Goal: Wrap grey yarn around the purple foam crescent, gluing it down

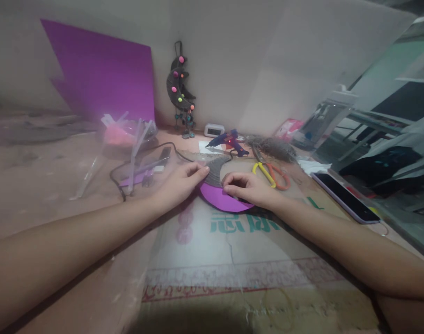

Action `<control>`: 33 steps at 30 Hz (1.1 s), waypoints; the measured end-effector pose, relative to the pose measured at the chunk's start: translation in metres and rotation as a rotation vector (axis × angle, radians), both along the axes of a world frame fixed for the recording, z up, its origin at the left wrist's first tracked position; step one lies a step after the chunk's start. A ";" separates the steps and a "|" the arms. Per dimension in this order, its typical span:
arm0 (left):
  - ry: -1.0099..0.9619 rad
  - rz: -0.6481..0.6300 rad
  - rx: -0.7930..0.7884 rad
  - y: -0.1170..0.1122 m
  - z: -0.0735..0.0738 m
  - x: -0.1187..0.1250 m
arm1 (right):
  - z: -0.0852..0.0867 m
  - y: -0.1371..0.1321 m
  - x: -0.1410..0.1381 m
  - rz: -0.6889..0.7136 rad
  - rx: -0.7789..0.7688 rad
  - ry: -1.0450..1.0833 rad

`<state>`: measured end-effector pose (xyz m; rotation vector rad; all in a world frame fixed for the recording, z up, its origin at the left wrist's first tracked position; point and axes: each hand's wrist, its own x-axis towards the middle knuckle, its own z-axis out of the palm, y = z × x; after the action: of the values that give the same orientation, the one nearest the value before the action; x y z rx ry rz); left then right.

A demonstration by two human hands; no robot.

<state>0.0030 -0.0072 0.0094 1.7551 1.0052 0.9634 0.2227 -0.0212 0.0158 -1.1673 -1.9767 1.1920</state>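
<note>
A purple card crescent (226, 199) lies in front of me, its upper part covered in rows of grey yarn (215, 170). My left hand (189, 181) is closed, thumb and fingers pinching the crescent's yarn-covered left edge. Closed in a pinch, my right hand (247, 188) is at the place where the grey rows meet bare purple card, at the yarn. The strand between its fingertips is too small to see clearly. Beyond the hands, a blue glue gun (228, 140) with a small red light rests on a white sheet.
Scissors (273, 176) with yellow and orange handles lie right of my hands, near a bundle of grey yarn (273, 147). A phone (346, 197) is at the right edge. Printed cardboard (198, 260) covers the table. A decorated moon hanging (179, 88) and purple sheet (111, 74) stand behind.
</note>
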 end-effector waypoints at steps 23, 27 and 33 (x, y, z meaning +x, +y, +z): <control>0.079 -0.034 0.001 0.002 0.001 -0.002 | 0.001 -0.004 -0.005 0.003 0.179 -0.092; 0.068 -0.052 -0.016 0.001 0.002 -0.002 | 0.001 -0.003 -0.005 -0.030 0.130 -0.053; 0.063 -0.101 -0.026 -0.001 0.003 -0.001 | 0.001 -0.002 -0.002 -0.059 -0.023 0.020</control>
<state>0.0024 -0.0079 0.0120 1.8064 0.9547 0.8326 0.2203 -0.0229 0.0169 -1.2117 -1.9056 1.1943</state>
